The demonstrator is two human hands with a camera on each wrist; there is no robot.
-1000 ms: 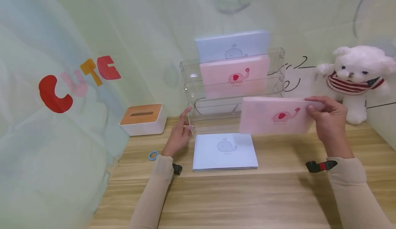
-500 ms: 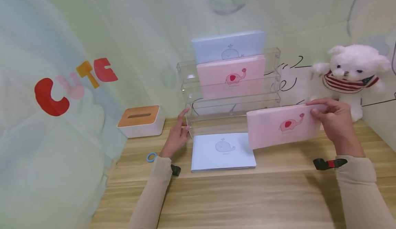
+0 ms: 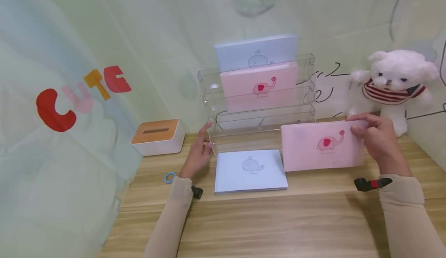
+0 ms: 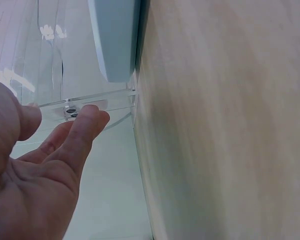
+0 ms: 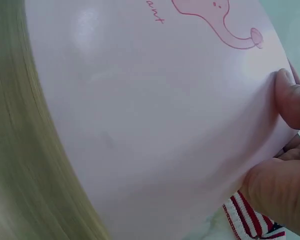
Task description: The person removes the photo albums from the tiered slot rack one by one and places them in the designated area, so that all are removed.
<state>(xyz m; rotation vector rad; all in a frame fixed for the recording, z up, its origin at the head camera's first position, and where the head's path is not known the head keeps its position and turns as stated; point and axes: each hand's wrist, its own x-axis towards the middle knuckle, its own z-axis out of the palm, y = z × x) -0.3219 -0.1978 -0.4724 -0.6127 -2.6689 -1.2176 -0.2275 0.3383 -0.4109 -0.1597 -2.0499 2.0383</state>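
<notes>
My right hand [image 3: 378, 140] grips the upper right corner of a pink booklet [image 3: 303, 149] with an elephant on its cover, thumb in front and fingers behind. The booklet stands almost upright close over the table, its cover facing me. My left hand [image 3: 199, 155] touches the left side panel of a clear tiered display rack [image 3: 251, 130]; in the left wrist view its fingers [image 4: 82, 132] lie nearly straight against the panel. A blue whale booklet [image 3: 251, 178] lies flat in front of the rack. Another pink elephant booklet [image 3: 244, 84] and a blue whale booklet [image 3: 237, 55] stand in the upper tiers.
A white tissue box [image 3: 158, 147] with a wooden lid stands left of the rack, and a blue ring [image 3: 169, 178] lies by my left sleeve. Behind my right hand sits a white teddy bear [image 3: 400, 70]. A printed curtain [image 3: 156, 26] backs the wooden table [image 3: 278, 227].
My right hand has brought the pink booklet down and to the right, away from the rack, tilting and then levelling it. The left hand stays at the rack's side.
</notes>
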